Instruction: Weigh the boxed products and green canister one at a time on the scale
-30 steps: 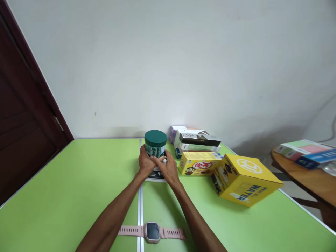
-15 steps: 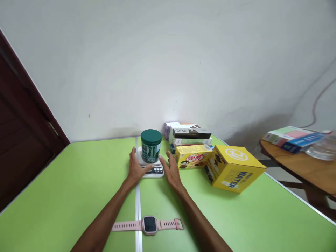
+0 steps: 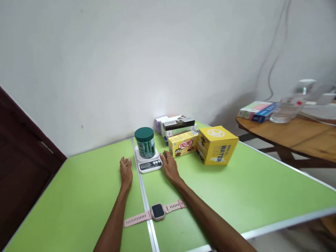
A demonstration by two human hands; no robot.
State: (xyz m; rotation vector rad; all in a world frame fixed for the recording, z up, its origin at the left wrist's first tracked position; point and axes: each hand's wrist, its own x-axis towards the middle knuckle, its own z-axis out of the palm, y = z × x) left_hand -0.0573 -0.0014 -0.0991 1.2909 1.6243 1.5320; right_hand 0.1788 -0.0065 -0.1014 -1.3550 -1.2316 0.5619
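A jar with a dark green lid (image 3: 146, 142) stands upright on a white digital kitchen scale (image 3: 150, 167). To the left of the scale, apart from it, my left hand (image 3: 126, 171) rests by the table with loosely bent fingers and nothing in them. My right hand (image 3: 170, 166) is at the scale's right edge, open and holding nothing; whether its thumb touches the scale I cannot tell. Between my forearms lies a pink smartwatch (image 3: 158, 211), its strap spread flat across the metal seam.
Right of the scale stand a yellow snack box (image 3: 183, 144) and a larger yellow carton (image 3: 217, 146). Several stacked boxes (image 3: 178, 123) sit behind them against the wall. A wooden side table (image 3: 288, 140) at right bears a box (image 3: 258, 110) and a clear plastic bottle (image 3: 288, 106).
Both hands have moved off from around the jar, my left hand outward to the left. The jar stays on the scale. The head view has turned to the right.
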